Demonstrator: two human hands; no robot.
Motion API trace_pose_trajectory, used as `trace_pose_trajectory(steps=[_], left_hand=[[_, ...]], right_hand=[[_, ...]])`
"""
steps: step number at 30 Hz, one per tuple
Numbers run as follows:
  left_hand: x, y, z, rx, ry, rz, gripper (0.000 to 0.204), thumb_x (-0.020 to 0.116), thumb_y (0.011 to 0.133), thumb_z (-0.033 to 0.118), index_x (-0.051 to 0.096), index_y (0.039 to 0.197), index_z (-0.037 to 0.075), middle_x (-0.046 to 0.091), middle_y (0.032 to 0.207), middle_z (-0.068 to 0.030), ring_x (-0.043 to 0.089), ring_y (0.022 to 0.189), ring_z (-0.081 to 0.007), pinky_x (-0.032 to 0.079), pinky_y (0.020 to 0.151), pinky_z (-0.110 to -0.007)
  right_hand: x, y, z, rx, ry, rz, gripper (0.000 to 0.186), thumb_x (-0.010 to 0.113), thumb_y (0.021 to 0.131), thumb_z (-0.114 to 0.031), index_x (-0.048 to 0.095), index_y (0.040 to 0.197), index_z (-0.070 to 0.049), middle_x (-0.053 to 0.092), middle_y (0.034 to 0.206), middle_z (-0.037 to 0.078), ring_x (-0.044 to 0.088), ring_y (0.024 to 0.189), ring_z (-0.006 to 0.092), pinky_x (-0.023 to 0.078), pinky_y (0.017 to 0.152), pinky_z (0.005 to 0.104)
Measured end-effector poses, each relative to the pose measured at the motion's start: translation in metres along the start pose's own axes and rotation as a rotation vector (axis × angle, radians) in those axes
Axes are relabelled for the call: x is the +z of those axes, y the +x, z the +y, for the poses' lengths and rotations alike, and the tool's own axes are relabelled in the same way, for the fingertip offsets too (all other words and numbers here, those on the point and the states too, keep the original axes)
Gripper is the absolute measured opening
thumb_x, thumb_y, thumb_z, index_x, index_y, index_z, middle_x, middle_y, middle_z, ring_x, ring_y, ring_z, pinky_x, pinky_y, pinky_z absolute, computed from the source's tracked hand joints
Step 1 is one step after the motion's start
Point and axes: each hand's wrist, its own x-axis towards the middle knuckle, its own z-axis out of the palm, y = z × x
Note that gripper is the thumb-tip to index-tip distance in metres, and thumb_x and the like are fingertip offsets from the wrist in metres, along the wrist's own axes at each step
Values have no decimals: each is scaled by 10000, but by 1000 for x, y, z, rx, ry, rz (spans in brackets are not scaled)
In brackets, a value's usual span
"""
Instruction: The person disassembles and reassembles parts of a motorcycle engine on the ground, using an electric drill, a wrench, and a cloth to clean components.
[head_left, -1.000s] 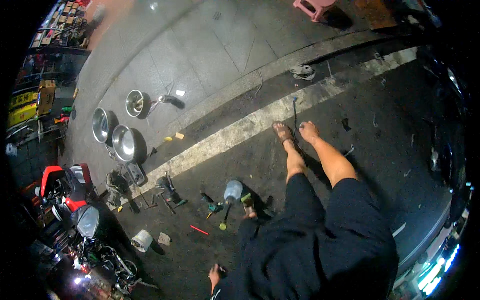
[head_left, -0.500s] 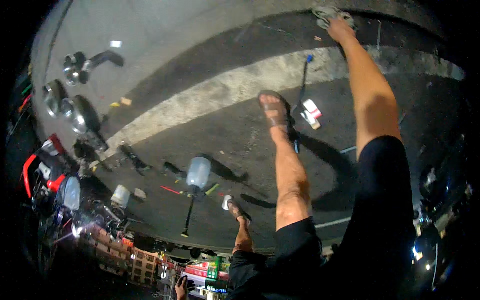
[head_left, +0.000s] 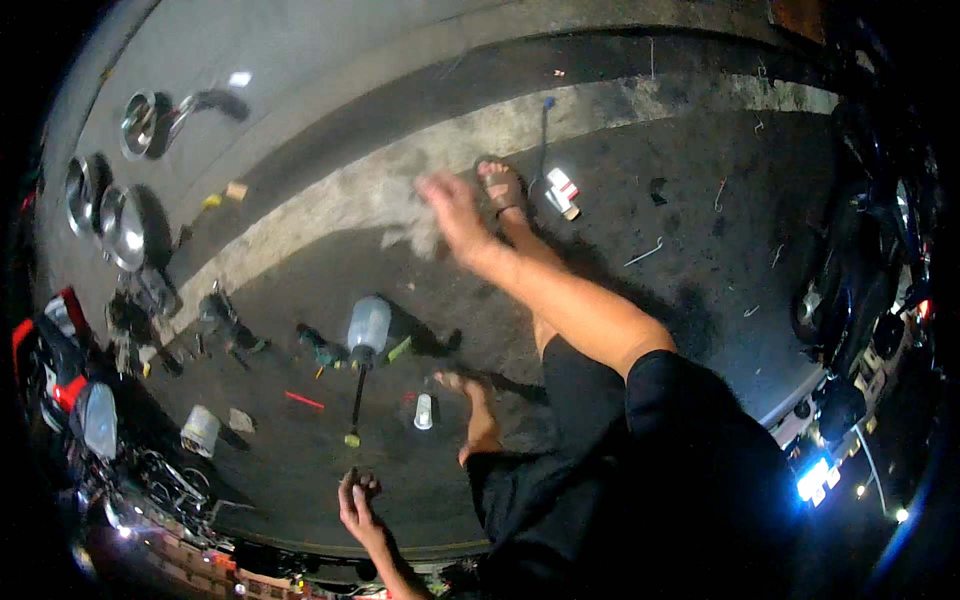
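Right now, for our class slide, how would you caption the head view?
The right hand holds a motion-blurred pale rag near a sandalled foot, with metal bowls at far left.

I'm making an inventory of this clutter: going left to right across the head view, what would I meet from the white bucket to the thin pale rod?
White bucket, small white card, red stick, translucent jug, right hand, red-and-white packet, thin pale rod.

Dim night surrounded me; 1 blue-white light [head_left: 815,481] glared at lower right, shadows darkened the asphalt [head_left: 640,190], the right hand [head_left: 455,215] blurred, and edges bowed into black.
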Motion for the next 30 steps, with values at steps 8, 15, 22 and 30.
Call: trace_pose_trajectory(steps=[8, 15, 22, 30], left_hand=[[-151, -12, -157, 316, -928, -106, 725, 479, 944, 551, 397, 1378, -23, 488, 1354, -162, 499, 1234, -296, 426, 1028, -422], [-325, -65, -290, 59, -1810, 219, 392, 571, 915, 367, 595, 1122, 35, 644, 1017, -91, 616, 916, -237, 502, 843, -351], [-367, -80, -418, -63, -1821, 528, 424, 446, 983, 464, 615, 1117, 99, 658, 998, -38, 621, 906, -203, 501, 815, -353], [-500, 0, -406, 27, -1126, 519, 270, 636, 896, 143, 613, 1135, 20, 653, 1000, -42, 595, 902, -116, 475, 862, -293]], right_hand=[[256, -433, -25, 168, 45, -989, 296, 534, 967, -264, 607, 1070, 3, 627, 1003, 60, 552, 948, 143, 437, 852, 291], [381, -685, 115, 518, -275, -1231, 396, 539, 960, -289, 554, 1194, 31, 609, 1137, 109, 543, 1067, 194, 408, 955, 335], [412, -758, 221, -338, -696, -1589, 343, 598, 904, -163, 564, 1187, 28, 628, 1052, 236, 619, 992, 357, 477, 846, 376], [557, -662, 242, -380, -874, -1356, 303, 639, 890, -291, 617, 878, 12, 577, 680, 228, 568, 601, 326, 444, 598, 421]])
